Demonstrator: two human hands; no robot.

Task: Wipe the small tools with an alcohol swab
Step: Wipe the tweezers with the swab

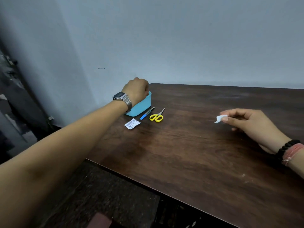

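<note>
Left forearm stretches across the near-left corner of the dark wood desk (205,162), wristwatch (122,98) on the wrist. Left hand (135,89) sits curled over the far rim of a light blue tub (143,106) at the desk's far-left corner; fingers are tucked down out of sight, so can't tell if they grip anything. Just right of the tub lie a blue-handled tool (146,113) (looks like tweezers or a small file, too small to tell) and yellow-handled scissors (157,115), side by side, tips pointing away. Nearer, a torn white swab packet (132,123) lies flat. Right hand (250,124) hovers well apart at right, fingers pinched on the white alcohol swab (220,118); black bead bracelet (286,148) w/ a pink band on that wrist
</note>
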